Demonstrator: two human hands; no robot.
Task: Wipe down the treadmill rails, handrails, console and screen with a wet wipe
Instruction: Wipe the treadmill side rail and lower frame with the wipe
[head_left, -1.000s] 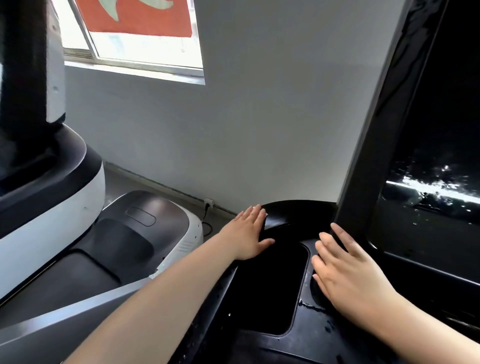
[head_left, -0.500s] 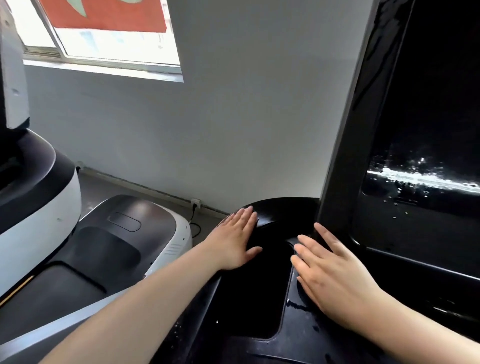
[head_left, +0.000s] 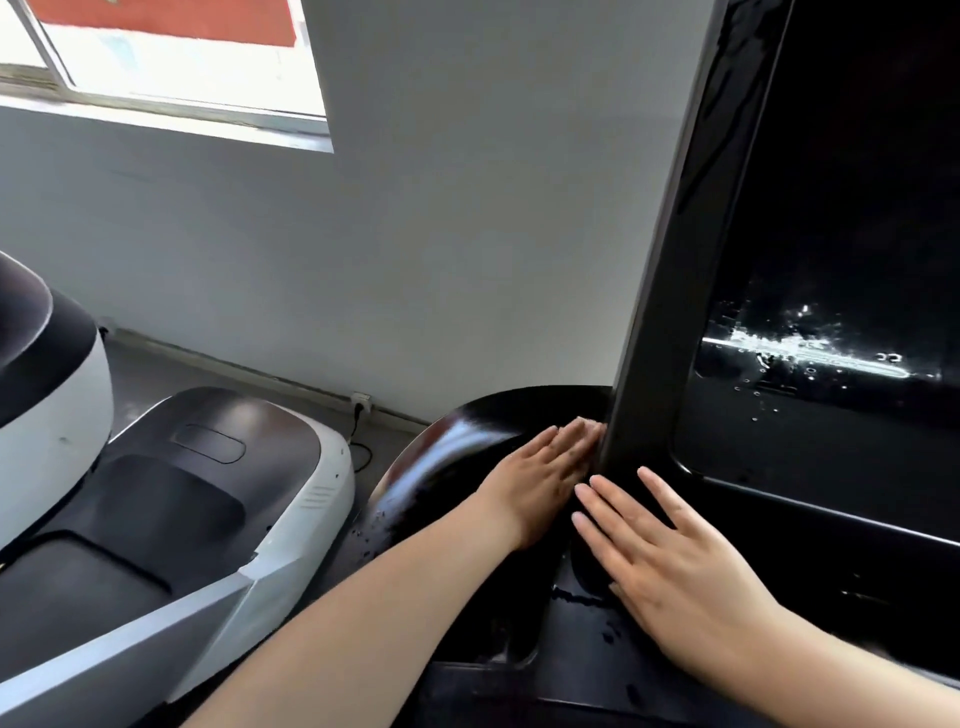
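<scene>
A: Black, glossy plastic fills the near view: the console (head_left: 597, 649), beaded with droplets. Nearest the camera, the right hand (head_left: 675, 566) lies flat on it, fingers straight and slightly spread, pinching nothing.

B: And the left hand (head_left: 545, 483)?

A: A little farther in. It presses palm-down on the curved black ledge, fingers straight and close together, their tips touching the foot of the dark upright frame (head_left: 670, 291) beside the screen (head_left: 841, 234).

B: Where is the wet wipe?

A: It cannot be made out. A pale smudge shows at the left fingertips, but whether that is the wipe under the hand cannot be told; the right hand shows none.

B: So which way does the work lie?

A: The frame rises from the left fingertips, its long axis running steeply up and leaning right. The screen sits to the right of it, above and beyond the right hand, streaked and spotted with wet. Judging from that, the left hand is nearer the frame and the right is nearer the screen.

B: Farther off?

A: A white and black machine (head_left: 171, 499) at the left, then a grey wall (head_left: 441, 234) with a socket and cable at its base, and a window (head_left: 171, 67) above.

B: Any brand or writing?

A: None that can be read.
</scene>
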